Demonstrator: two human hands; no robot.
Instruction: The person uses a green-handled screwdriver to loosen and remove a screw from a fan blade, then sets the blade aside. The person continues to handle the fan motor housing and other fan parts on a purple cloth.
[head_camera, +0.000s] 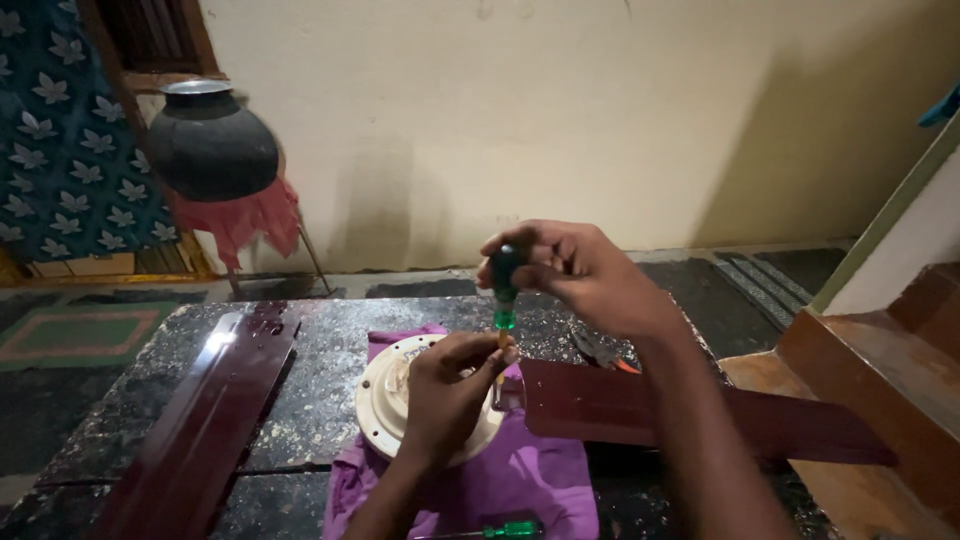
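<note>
Home room w/ clay pot (211, 148), floor rug (80, 333) & curtain (60, 130).

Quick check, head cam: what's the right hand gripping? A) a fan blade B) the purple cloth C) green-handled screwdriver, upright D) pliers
C: the right hand wraps the top of a green-handled screwdriver held upright, while the left hand steadies its shaft low down over the cream round fan housing.

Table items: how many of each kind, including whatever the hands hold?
Screwdrivers: 2, one gripped by the right hand and steadied by the left hand, one at the near edge
Fan blades: 2
Motor housing: 1
Purple cloth: 1
Pliers: 1
Total: 7
</note>
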